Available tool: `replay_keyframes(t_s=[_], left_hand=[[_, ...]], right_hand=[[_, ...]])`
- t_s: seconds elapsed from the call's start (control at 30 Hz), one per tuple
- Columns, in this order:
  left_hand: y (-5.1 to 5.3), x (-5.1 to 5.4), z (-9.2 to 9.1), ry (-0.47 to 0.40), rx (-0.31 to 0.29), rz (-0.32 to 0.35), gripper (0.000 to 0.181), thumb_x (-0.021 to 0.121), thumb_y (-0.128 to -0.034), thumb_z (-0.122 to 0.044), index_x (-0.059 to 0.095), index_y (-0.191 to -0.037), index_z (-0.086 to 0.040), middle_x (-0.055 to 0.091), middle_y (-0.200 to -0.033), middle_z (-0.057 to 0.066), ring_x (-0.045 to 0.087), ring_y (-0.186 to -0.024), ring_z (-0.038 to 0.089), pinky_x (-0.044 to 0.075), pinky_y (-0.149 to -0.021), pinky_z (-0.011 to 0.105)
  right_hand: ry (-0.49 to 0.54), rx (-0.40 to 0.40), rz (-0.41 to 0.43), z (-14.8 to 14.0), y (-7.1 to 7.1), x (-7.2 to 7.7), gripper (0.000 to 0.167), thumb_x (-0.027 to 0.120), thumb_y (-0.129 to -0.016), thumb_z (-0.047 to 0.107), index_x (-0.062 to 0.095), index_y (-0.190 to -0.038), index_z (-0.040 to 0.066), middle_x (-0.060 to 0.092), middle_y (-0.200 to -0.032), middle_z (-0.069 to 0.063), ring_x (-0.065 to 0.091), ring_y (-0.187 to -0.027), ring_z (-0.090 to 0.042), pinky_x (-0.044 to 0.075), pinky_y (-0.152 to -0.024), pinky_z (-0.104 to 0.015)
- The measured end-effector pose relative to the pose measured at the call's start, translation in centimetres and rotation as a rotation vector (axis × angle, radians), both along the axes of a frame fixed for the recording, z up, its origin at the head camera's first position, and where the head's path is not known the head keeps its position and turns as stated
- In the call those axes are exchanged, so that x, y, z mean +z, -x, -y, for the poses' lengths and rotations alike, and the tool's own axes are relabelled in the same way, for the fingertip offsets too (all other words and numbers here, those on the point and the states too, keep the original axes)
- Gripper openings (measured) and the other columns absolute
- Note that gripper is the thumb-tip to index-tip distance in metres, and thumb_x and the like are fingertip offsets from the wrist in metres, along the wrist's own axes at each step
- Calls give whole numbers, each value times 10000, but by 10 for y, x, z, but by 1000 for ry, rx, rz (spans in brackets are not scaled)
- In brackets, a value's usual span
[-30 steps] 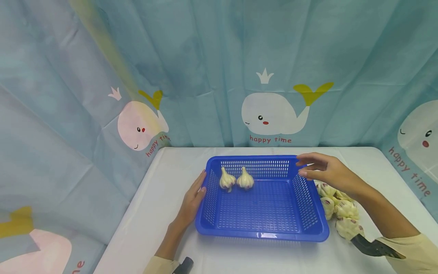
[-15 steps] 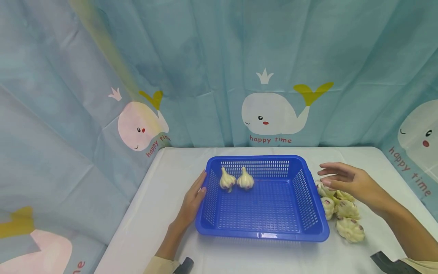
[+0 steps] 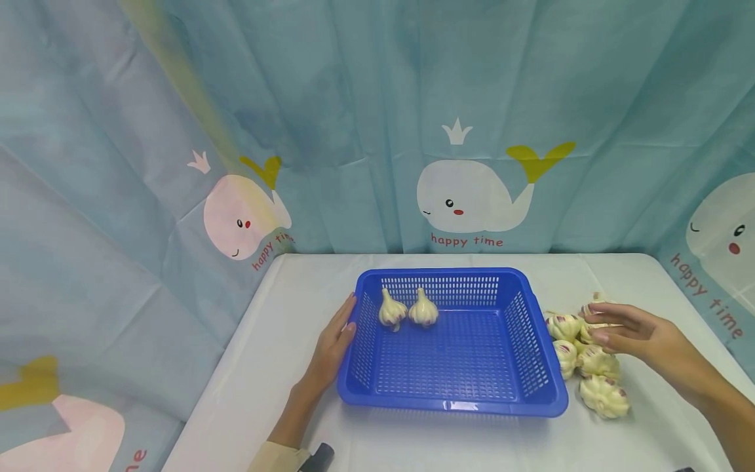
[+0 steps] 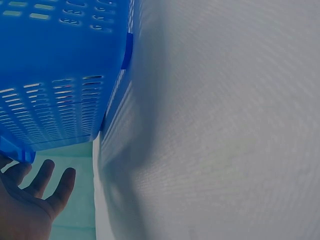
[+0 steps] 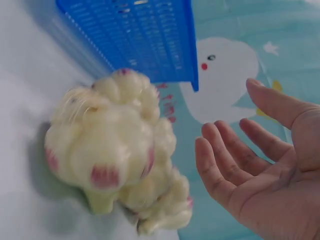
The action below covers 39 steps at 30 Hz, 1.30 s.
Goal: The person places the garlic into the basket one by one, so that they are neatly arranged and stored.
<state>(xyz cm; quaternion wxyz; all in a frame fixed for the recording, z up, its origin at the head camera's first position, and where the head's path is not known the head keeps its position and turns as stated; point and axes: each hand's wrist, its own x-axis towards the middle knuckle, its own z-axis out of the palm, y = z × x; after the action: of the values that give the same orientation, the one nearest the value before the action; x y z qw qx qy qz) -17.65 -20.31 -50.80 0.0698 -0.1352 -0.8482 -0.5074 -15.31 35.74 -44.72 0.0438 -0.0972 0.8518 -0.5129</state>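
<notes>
A blue plastic basket [image 3: 448, 406] stands on the table. Inside it, near the back left, are two garlic bulbs, the left one [image 3: 392, 312] beside the right one [image 3: 423, 311], stems up. My left hand [image 3: 328, 347] rests against the basket's left rim with its fingers fairly straight; in the left wrist view the fingertips touch the rim. My right hand [image 3: 643, 334] hovers over a pile of garlic bulbs [image 3: 598, 364] right of the basket, partly hiding those at the back. In the right wrist view its fingers [image 5: 220, 165] are spread, holding nothing, apart from the bulbs [image 5: 105, 145].
The white tabletop [image 3: 283, 314] surrounds the basket. Behind it hangs a blue curtain [image 3: 366, 196] printed with whales. The garlic pile lies close against the basket's right wall.
My right hand has moved right, from the basket's back right corner to over the garlic pile, uncovering bulbs near the basket. My left hand and the basket have stayed still.
</notes>
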Motion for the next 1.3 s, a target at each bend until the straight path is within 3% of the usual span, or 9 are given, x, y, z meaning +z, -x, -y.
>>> replay_keyframes(t_s=[0.1,0.33,0.6,0.73,0.9,1.03,1.13,1.3], left_hand=[[0,-1,0,0,-2,-12,561,405,-1147,-306,314,-1684,-170,279,-1753,-16,230,-1630,206,181,-1321,353],[1,-1,-1,-3,-4,-31,559,397,-1150,-295,309,-1684,-150,286,-1751,33,242,-1626,270,200,-1313,517],[0,0,-1,1,4,-16,558,404,-1147,-302,320,-1682,-164,290,-1749,-22,241,-1627,218,184,-1320,352],[0,0,-1,-1,0,-21,561,407,-1145,-301,320,-1681,-161,292,-1748,-12,244,-1626,230,185,-1317,330],[0,0,-1,2,3,-9,567,406,-1143,-315,313,-1685,-174,281,-1751,-40,235,-1628,199,197,-1321,397],[0,0,0,6,4,-4,569,402,-1143,-320,310,-1686,-176,275,-1752,-48,224,-1631,189,190,-1322,423],[0,0,0,5,2,-2,568,398,-1144,-319,307,-1687,-178,273,-1752,-48,219,-1632,189,179,-1322,372],[0,-1,0,2,-2,-7,564,401,-1147,-312,313,-1684,-165,274,-1753,-39,221,-1632,194,163,-1301,237]], right_hand=[[-4,-21,-5,-8,-4,-7,503,653,-1054,98,503,-1535,93,675,-1303,269,669,-1116,90,622,-817,-205],[-37,-88,55,-20,-15,-25,488,674,-1052,149,498,-1504,92,659,-1203,329,679,-1027,99,620,-773,-205],[22,-82,63,-34,-24,-41,441,648,-1051,70,571,-1436,270,677,-1209,319,689,-1033,88,602,-777,-159],[-23,-120,112,-36,-25,-45,434,673,-1051,145,561,-1469,162,643,-1178,365,658,-1016,126,582,-762,-150],[-99,-152,181,-37,-24,-49,578,684,-1054,292,479,-1528,33,568,-1133,426,584,-988,192,564,-748,-154],[-70,-144,178,-37,-25,-54,514,685,-1054,256,519,-1492,43,586,-1134,413,610,-989,164,602,-776,-187],[-26,-146,188,-37,-24,-59,428,689,-1049,224,569,-1444,109,600,-1123,403,640,-982,132,627,-786,-219],[10,-146,200,-37,-21,-64,421,694,-1045,203,567,-1435,105,597,-1110,396,663,-976,98,649,-791,-260]])
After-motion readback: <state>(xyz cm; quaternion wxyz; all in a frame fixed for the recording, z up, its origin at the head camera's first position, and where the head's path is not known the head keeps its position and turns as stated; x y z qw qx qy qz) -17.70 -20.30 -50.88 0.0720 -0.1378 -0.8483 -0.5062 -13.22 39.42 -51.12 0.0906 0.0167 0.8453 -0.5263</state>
